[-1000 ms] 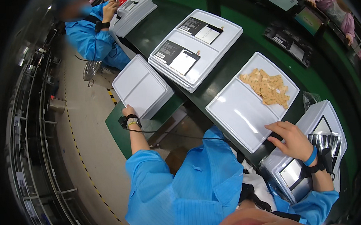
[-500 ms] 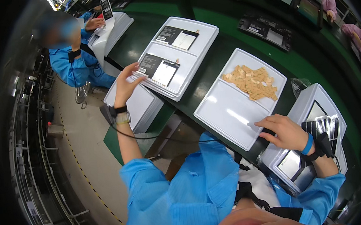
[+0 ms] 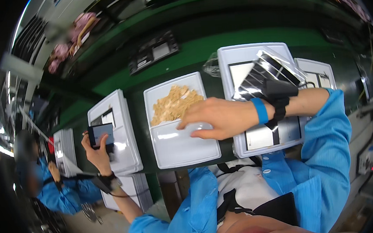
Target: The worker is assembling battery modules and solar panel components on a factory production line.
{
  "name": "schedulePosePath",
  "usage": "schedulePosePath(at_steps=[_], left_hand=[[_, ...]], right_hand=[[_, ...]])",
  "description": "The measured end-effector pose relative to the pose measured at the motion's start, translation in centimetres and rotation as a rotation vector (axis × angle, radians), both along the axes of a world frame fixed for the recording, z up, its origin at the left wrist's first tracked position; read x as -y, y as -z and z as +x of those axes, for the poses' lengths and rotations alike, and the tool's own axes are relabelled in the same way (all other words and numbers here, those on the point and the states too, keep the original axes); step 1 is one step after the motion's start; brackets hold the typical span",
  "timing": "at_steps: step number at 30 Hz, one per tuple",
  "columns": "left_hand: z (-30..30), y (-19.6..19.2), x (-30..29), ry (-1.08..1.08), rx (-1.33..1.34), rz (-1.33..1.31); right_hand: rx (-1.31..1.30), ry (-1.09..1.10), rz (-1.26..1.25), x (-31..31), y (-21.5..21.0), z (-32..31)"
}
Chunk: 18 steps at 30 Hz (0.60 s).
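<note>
Head view: a flat dark pack [image 3: 101,130] is pinched in the left hand [image 3: 97,155], the thumb laid across its lighter face and the fingers wrapped at its far edge, to the left of the divided tray [image 3: 187,153]. By the right hand [image 3: 225,118], nothing is seen to be gripped; its thumb and index finger are parted and loosely bent over the divided tray, and whether the other fingertips are touching the tan pieces [image 3: 175,103] in its far compartment cannot be told. The pack is judged to be light for 1 hand, fairly stiff, smooth enough to slip, and easily harmed by bending or denting; it would best be held by its 2 opposite edges, with pressure on the face kept low. The tan pieces look thin and papery. Left of the divided tray a tray stack [image 3: 130,137] is set; right of it, a striped sheet [image 3: 272,70] is rested on a second stack [image 3: 230,55].
</note>
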<state>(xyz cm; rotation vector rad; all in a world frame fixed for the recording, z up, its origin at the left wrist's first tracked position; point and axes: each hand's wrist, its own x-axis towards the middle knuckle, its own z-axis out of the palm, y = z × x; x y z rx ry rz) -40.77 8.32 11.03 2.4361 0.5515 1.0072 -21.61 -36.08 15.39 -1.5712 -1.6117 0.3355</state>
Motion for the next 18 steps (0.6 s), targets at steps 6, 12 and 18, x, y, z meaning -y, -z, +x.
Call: schedulePosePath(at_steps=[6, 12, 18], left_hand=[[11.8, -0.4, 18.7, 0.489, 0.321, -0.492], [16.8, -0.8, 26.3, 0.617, 0.274, -0.761], [17.0, -1.2, 27.8, 0.634, 0.212, -0.816]], right_hand=[[-0.550, 0.433, 0.318, -0.2, -2.1, 2.2], [-0.713, 0.641, 0.301, 2.3, -3.9, 3.2], [-0.770, 0.641, 0.322, 3.2, -2.9, 4.3]])
